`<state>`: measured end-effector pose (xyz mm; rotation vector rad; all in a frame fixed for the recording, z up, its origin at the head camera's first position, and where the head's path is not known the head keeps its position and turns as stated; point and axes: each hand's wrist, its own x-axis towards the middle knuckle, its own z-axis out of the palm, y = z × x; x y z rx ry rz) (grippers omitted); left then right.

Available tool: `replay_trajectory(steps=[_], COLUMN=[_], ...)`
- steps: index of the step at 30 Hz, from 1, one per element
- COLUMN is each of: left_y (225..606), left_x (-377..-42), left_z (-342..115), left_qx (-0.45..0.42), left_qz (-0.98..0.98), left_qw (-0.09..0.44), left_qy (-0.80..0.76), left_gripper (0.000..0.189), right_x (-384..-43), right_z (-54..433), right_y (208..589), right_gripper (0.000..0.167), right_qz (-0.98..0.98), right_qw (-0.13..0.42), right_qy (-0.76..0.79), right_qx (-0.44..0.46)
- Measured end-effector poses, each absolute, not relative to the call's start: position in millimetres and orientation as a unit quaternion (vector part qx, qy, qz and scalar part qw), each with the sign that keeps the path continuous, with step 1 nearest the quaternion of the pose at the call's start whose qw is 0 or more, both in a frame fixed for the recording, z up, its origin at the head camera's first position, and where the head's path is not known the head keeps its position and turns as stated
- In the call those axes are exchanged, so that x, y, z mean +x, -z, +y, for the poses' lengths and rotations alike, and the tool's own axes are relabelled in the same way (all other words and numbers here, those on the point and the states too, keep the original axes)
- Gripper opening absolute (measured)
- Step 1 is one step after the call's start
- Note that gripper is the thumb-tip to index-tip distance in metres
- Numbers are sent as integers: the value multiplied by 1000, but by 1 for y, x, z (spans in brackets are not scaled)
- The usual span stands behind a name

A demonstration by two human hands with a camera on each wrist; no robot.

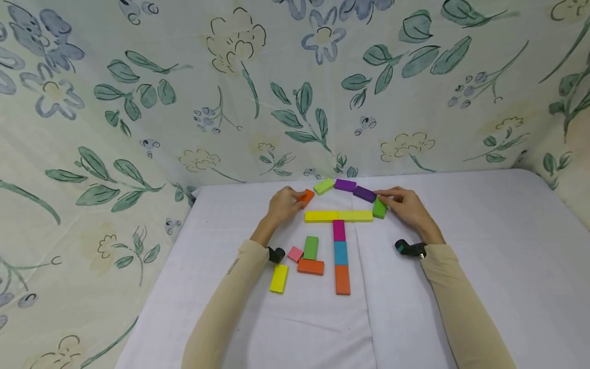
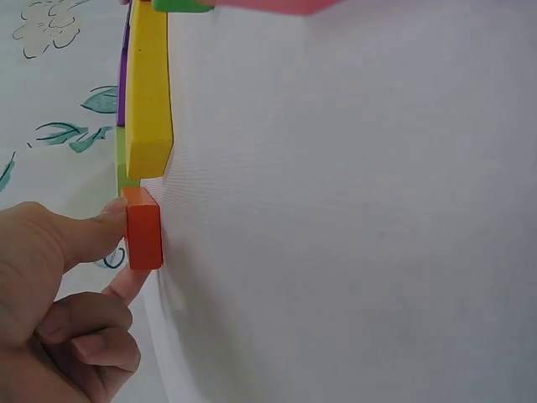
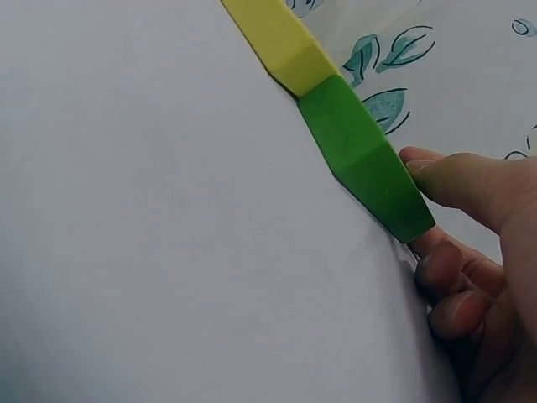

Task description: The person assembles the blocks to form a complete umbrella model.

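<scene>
My left hand point(image 1: 283, 204) pinches an orange block point(image 1: 305, 198) between thumb and finger at the left of a curved row of blocks. A lime-green block point(image 1: 324, 186) and two purple blocks point(image 1: 345, 185) form the top of that curve. At its right end, the thumb and a finger of my right hand point(image 1: 407, 205) hold a green block point(image 1: 379, 208); the right wrist view shows this green block point(image 3: 369, 164) against a yellow one. Under the curve lie two yellow blocks point(image 1: 321, 217) end to end. A magenta point(image 1: 338, 230), a blue point(image 1: 340, 252) and an orange block run down from them.
Near my left forearm lie loose blocks: a pink one point(image 1: 295, 253), a green one point(image 1: 311, 248), an orange-red one point(image 1: 311, 267) and a yellow one point(image 1: 278, 279). A white cloth point(image 1: 295, 333) covers the table, and a flower-printed curtain point(image 1: 258, 128) hangs behind it.
</scene>
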<state>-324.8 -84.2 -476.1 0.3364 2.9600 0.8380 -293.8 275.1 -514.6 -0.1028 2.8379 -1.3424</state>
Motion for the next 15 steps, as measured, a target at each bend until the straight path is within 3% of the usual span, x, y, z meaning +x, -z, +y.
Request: replay_trajectory(steps=[15], left_y=[479], left_x=[-325], left_z=[-83], left_qx=[105], left_qz=[957], left_qw=[33], left_qy=[-270], left_gripper=[48], right_x=[-296], right_z=[276], right_y=[517], right_gripper=[39], right_qz=[901], right_qw=[0], right_qy=[432], right_qx=[-31])
